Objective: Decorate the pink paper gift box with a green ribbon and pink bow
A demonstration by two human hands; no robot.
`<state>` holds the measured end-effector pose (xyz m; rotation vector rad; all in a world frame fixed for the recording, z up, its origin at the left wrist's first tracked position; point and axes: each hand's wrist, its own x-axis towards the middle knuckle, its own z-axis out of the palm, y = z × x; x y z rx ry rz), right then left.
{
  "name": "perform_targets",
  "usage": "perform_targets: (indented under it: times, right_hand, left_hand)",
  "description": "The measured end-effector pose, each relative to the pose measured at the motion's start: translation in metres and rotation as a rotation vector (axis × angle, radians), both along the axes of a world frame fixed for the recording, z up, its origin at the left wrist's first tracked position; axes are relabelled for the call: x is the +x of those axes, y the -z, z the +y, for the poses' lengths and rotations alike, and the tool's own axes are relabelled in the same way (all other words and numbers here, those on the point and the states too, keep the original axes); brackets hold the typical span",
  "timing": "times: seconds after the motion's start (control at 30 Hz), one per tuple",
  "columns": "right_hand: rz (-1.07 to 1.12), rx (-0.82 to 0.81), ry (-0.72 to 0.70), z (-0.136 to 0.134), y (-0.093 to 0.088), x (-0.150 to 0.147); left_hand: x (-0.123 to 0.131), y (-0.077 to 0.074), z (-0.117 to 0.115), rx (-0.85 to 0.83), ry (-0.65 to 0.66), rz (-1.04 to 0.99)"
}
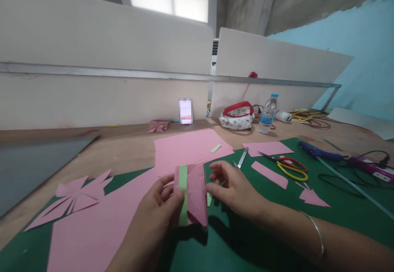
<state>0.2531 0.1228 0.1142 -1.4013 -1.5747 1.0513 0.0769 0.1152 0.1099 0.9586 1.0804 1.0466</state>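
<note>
A small folded pink paper box (197, 194) with a light green paper strip (183, 194) around it stands tilted over the green mat. My left hand (164, 200) grips its left side, the thumb pressed on the green strip. At the box's right edge is my right hand (229, 183), its fingers half curled and apart, the thumb tip touching or very close to the edge. It holds nothing that I can see. A bit of light green paper (209, 199) shows between the box and my right hand.
Pink sheets (187, 146) and a pink paper flower (75, 196) lie left and behind. To the right are scissors (292, 167), a utility knife (243, 157), pink pieces (270, 174) and a blue glue gun (320, 150). A water bottle (267, 116) and pouch (237, 118) stand behind.
</note>
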Motion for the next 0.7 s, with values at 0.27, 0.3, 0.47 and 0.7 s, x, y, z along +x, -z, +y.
perform_targets:
  times: [0.27, 0.3, 0.47, 0.7]
  right_hand:
    - [0.312, -0.262, -0.254, -0.003, 0.011, -0.008]
    - [0.307, -0.243, -0.238, -0.003, 0.012, -0.007]
    - [0.094, -0.128, -0.204, -0.002, 0.014, -0.003]
    - [0.046, 0.12, -0.141, -0.004, 0.004, -0.003]
  left_hand:
    - [0.004, -0.002, -0.005, -0.042, 0.058, -0.171]
    - [0.004, -0.001, -0.005, -0.05, 0.075, -0.189]
    - [0.002, 0.01, -0.002, -0.029, 0.089, -0.072]
    - [-0.001, 0.029, 0.004, 0.062, 0.104, 0.022]
